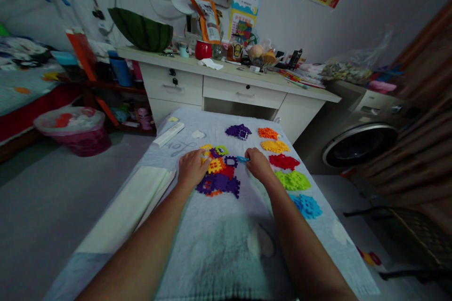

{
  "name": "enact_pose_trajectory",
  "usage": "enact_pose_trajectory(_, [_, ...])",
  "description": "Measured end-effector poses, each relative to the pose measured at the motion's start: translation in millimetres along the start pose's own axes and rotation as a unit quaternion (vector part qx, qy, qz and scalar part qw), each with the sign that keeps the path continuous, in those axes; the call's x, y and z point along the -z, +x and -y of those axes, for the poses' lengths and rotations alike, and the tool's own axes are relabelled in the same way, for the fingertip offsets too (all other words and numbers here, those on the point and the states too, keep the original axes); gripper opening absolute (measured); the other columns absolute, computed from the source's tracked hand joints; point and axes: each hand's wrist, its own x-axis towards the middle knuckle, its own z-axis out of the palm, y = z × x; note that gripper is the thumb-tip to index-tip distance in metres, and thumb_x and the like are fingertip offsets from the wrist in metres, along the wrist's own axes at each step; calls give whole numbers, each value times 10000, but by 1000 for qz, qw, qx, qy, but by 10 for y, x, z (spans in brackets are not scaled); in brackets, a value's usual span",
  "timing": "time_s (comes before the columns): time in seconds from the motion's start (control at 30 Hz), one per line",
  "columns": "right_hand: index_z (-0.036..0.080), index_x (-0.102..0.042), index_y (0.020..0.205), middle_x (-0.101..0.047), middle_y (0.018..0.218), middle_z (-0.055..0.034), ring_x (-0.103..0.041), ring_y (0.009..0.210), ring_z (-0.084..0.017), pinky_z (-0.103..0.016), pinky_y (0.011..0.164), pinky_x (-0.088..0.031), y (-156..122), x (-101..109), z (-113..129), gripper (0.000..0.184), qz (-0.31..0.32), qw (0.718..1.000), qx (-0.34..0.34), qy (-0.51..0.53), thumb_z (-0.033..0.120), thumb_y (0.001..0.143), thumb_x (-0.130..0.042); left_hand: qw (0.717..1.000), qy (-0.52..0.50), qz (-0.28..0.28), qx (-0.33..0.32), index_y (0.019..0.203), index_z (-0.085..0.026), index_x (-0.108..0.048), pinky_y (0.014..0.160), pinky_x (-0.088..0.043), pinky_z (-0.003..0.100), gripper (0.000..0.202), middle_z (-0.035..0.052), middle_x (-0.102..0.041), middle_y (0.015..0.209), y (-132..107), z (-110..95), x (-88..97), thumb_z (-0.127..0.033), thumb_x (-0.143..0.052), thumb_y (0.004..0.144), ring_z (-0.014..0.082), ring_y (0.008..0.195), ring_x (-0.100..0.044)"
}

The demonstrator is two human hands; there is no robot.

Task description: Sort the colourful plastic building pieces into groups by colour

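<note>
Flat interlocking plastic building pieces, joined into a patchwork (221, 181) of purple, yellow, orange, red and green, lie in the middle of the cloth. My left hand (191, 167) grips the left side of this patchwork, at its yellow pieces (214, 165). In my right hand (257, 163) a blue building piece (242, 159) is pinched, just right of a purple window-shaped piece (230, 161). Loose pieces lie sorted by colour: a purple pile (237, 130) beyond my hands, then orange (267, 133), yellow (274, 146), red (284, 161), green (293, 180) and blue (306, 206) along the right.
A light patterned cloth (212, 254) covers the table. On its left are a white box (168, 134) and a folded white cloth (123, 209). A cluttered white desk (226, 82) stands behind, with a washing machine (353, 127) at right and a pink bin (74, 134) at left.
</note>
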Motion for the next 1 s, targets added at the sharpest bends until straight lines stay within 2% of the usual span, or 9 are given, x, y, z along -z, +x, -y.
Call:
enact_pose_trajectory(0.07, [168,-605,932,-557,971,-65,-519,838,-154,-245,729,-366,-98,-23,-42,223,43,999,21,-14,57,739,-591,1000,-6,-4,-1,1211,-226,-575,1016,-392,421,373,87,-637,1238,1,7,-8,-403,-485,896,268,1161,-567])
enact_pose_trajectory(0.17, [172,-608,1004,-544,1042,-67,-524,929,-177,-263,815,-393,-204,-52,-106,360,102,992,69,2,194,679,-758,1000,-11,-25,0,1240,-215,-566,1047,-384,429,423,117,-534,1371,-3,13,-16,-421,-520,874,285,1255,-507])
enact_pose_trajectory(0.27, [158,-608,996,-562,1021,-70,-524,958,-186,-284,861,-392,-231,-95,-116,333,82,994,69,11,238,708,-754,1000,-5,-25,-1,1271,-217,-555,1061,-376,458,471,124,-456,1451,-10,6,-10,-450,-539,862,314,1308,-455])
enact_pose_trajectory(0.37, [150,-605,970,-586,981,-70,-535,923,-180,-282,836,-398,-230,-140,-70,254,53,998,39,9,175,736,-699,1000,1,-13,-9,1277,-219,-555,1054,-382,465,473,116,-494,1422,-13,0,-1,-449,-535,864,317,1281,-475])
enact_pose_trajectory(0.47, [139,-602,1018,-610,1006,-84,-548,928,-186,-287,834,-414,-282,-113,-35,303,39,999,35,14,128,724,-678,1000,1,-13,-14,1256,-206,-565,1049,-387,446,459,110,-543,1371,-9,8,-2,-445,-526,866,304,1251,-498])
enact_pose_trajectory(0.6, [122,-579,1152,-626,1101,-118,-572,987,-206,-320,896,-438,-490,97,-130,443,38,997,58,36,123,721,-682,1000,1,-18,-24,1230,-205,-568,1034,-393,423,436,100,-586,1310,3,40,-29,-431,-523,859,289,1214,-527])
enact_pose_trajectory(0.7, [142,-570,1214,-626,1178,-122,-593,1021,-210,-342,935,-447,-726,322,-331,482,41,996,55,53,133,741,-667,999,6,-15,-30,1225,-208,-563,1016,-399,425,434,94,-605,1279,17,64,-61,-434,-515,858,291,1188,-543])
enact_pose_trajectory(0.83, [163,-607,1196,-645,1191,-115,-605,1073,-238,-377,971,-443,-1069,583,-638,458,45,998,25,40,149,740,-655,1000,13,-8,-22,1236,-218,-555,1015,-392,421,444,90,-599,1296,33,80,-90,-447,-503,859,291,1201,-537])
enact_pose_trajectory(1.0, [177,-620,1199,-649,1218,-110,-586,1120,-257,-391,1005,-413,-1420,694,-800,464,85,996,12,16,161,736,-649,1000,18,2,-19,1237,-217,-558,1020,-386,426,451,97,-599,1304,30,56,-68,-456,-491,860,295,1214,-532])
